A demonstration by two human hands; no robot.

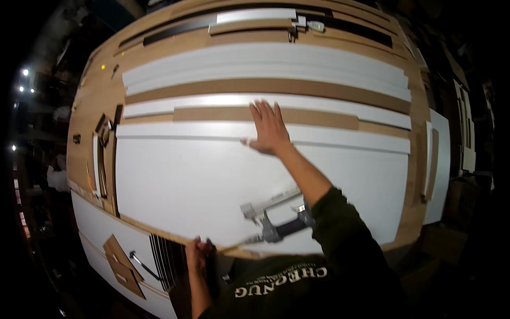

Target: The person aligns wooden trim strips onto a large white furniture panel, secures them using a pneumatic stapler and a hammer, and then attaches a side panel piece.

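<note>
While my right hand (270,132) splays over the white panel (183,178), my left hand (196,255) sits at seven o'clock, grip unclear.

A: so what else is lying around there?
B: black strips (178,33) from 11 to 1 o'clock, plus a little dark block (77,139) at 9.
A: and lower down?
B: brown boards (127,282) between 7 and 8, black rod (145,266) just beside. oh, and a white panel (444,165) at 3.
</note>
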